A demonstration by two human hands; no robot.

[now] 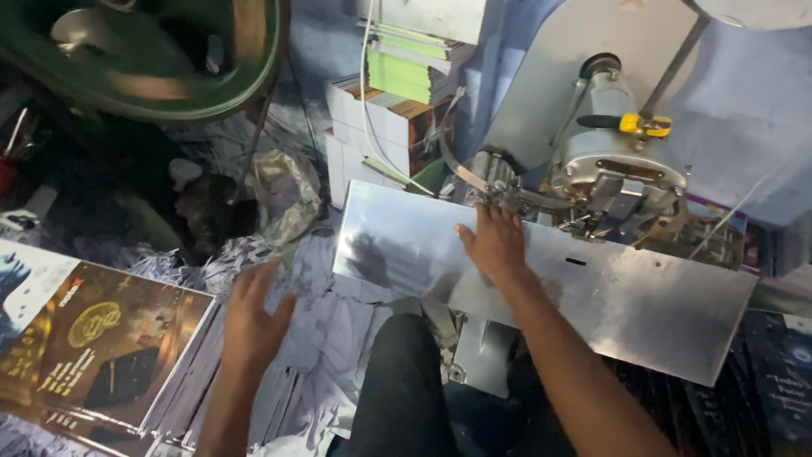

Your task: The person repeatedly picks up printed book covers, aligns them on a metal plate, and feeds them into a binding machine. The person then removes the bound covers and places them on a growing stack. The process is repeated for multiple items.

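My right hand [493, 241] lies flat, fingers together, on the shiny metal table [643, 296] of a stitching machine, its fingertips up against the machine's head [613, 169]. It holds nothing that I can see. My left hand [254, 317] hovers open, fingers spread, over loose pale sheets [326, 338] on the floor, just right of a stack of booklets with dark brown and gold covers [101, 347]. My dark trouser leg [402, 389] sits between my two arms.
A big green wheel [152, 59] fills the top left. Stacks of white and green paper blocks [397, 101] stand behind the metal table. A crumpled plastic bag [288, 195] lies beside them. Dark printed covers [778, 372] lie at the far right.
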